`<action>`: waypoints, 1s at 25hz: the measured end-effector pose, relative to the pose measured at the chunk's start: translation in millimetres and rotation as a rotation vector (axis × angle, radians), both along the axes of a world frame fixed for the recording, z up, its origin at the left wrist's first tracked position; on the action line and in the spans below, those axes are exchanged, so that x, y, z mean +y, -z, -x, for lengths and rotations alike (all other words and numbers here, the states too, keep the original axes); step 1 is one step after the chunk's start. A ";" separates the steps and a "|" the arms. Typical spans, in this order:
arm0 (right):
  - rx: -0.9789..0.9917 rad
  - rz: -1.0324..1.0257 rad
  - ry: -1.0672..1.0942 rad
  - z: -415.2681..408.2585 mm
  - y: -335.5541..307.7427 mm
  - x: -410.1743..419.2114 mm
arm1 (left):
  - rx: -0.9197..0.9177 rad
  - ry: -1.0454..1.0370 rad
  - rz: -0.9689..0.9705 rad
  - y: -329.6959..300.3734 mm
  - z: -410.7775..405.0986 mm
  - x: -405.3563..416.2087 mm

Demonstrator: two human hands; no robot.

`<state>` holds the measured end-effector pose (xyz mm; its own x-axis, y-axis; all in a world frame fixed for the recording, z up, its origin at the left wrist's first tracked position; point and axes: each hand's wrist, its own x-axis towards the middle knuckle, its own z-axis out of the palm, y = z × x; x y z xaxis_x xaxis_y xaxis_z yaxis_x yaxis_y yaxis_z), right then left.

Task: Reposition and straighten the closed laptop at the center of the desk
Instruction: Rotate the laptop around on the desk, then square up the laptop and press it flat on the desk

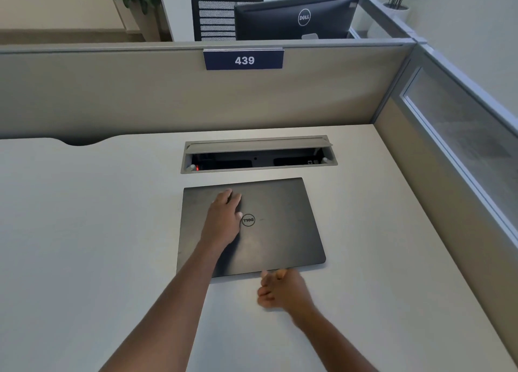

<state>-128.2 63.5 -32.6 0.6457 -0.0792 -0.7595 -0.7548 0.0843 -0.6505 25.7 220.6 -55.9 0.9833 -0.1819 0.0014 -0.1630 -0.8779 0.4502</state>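
A closed dark grey laptop lies flat on the white desk, slightly rotated, its round logo facing up. My left hand rests palm down on the lid, left of the logo, fingers together and pointing away from me. My right hand hovers just in front of the laptop's near edge, fingers loosely curled and blurred, holding nothing; whether it touches the edge I cannot tell.
An open cable trough is set into the desk just behind the laptop. Beige partition walls close the back and right side, with a blue sign reading 439. A monitor and chair stand beyond.
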 end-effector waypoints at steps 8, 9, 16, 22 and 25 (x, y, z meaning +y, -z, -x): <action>-0.542 0.966 -0.213 -13.9 -12.9 -96.8 | -0.035 -0.192 0.036 3.4 100.4 65.9; -0.529 0.969 -0.249 -17.2 -9.3 -102.3 | -0.019 -0.237 0.053 4.3 109.4 69.7; -0.444 0.891 -0.427 -29.8 11.2 -105.4 | 0.211 -0.309 0.240 0.7 138.0 94.4; -0.437 0.900 -0.578 -28.6 9.5 -112.6 | 0.254 -0.293 0.257 -1.7 142.2 108.1; -0.466 0.914 -0.510 -22.2 12.3 -110.1 | 0.239 -0.299 0.245 0.3 139.3 109.4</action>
<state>-106.0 -46.6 -44.9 0.9647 -0.1261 -0.2311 -0.2345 -0.8105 -0.5368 -113.6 329.9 -56.2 0.9706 0.0880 -0.2242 0.2155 -0.7334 0.6447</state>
